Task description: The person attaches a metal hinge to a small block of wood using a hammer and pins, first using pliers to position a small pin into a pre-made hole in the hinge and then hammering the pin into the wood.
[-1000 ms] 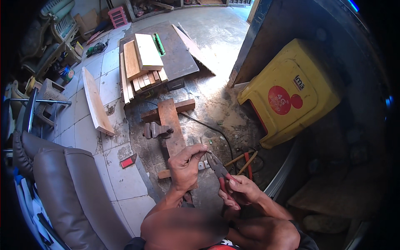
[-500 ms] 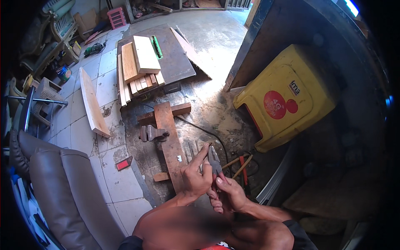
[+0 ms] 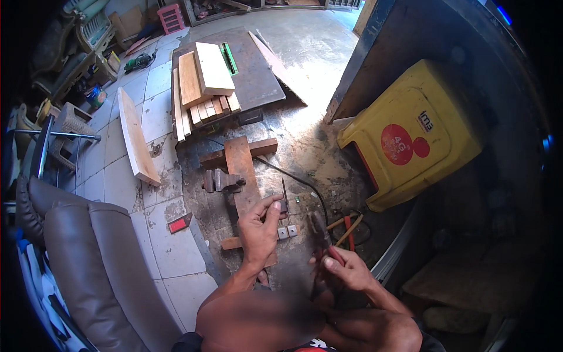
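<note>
Pinching a small dark piece (image 3: 284, 206) between thumb and fingers, the left hand (image 3: 258, 232) hangs near 2 pale blocks (image 3: 292, 230), while the right hand (image 3: 350, 271) curls its fingers around red-handled pliers (image 3: 322, 237) alongside.

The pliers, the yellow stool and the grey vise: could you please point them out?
Pliers (image 3: 322, 235), head view: metal head.
Yellow stool (image 3: 410, 132), head view: printed face.
Grey vise (image 3: 219, 180), head view: metal body.

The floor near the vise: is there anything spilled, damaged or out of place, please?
Yes. Pale dust, perhaps sawdust, lies scattered over the darker floor to the right of the vise. To its left, the white tiles show dark, broken-looking patches and a ragged edge, so they seem damaged.
</note>
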### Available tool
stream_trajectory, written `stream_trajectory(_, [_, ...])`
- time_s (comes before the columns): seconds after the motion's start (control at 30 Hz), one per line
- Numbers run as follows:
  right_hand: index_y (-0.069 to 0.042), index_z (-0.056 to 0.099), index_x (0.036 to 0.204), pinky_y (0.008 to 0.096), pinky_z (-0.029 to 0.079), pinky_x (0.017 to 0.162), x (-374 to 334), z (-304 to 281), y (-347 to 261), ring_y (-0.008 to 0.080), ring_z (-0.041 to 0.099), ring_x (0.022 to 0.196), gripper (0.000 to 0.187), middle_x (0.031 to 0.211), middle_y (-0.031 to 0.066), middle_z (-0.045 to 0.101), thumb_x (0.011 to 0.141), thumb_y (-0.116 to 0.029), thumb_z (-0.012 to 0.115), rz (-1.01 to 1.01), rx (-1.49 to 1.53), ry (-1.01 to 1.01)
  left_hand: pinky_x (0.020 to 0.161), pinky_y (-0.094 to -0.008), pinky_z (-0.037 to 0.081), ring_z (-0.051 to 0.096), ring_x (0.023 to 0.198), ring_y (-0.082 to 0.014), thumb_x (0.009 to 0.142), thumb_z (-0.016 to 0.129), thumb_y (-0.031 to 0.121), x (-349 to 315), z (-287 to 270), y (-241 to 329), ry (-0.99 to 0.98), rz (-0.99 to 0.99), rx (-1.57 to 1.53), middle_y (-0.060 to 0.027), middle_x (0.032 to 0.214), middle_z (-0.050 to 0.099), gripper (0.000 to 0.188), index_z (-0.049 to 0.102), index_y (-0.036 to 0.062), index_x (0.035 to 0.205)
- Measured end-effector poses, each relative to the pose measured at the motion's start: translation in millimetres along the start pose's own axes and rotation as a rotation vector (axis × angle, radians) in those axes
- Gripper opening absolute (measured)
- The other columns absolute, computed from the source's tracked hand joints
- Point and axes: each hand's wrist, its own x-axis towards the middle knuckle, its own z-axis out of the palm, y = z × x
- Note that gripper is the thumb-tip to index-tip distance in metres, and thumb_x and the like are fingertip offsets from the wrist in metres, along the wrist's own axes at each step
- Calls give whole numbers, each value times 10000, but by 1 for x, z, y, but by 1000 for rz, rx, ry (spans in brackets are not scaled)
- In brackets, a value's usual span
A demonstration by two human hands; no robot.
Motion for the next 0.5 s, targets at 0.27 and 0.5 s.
stream_trajectory(0.27, [11, 652, 1180, 408, 539, 856, 7, -3, -6, 358, 685, 974, 348, 1093, 178, 663, 1005, -289, 680, -309, -741, 279, 746, -266, 601, 707, 803, -129, 1032, 638, 83, -6, -3, 13, -136, -61, 103, -113, 1001, 744, 257, 713, -77, 1219])
stream_trajectory(0.5, [17, 646, 1159, 438, 549, 899, 9, -1, -2, 386, 684, 1035, 340, 1178, 186, 664, 999, -281, 682, -377, -864, 301, 722, -253, 621, 719, 825, -125, 1026, 641, 60, -14, 4, 20, -113, -87, 104, -114, 1013, 746, 237, 723, -82, 1198])
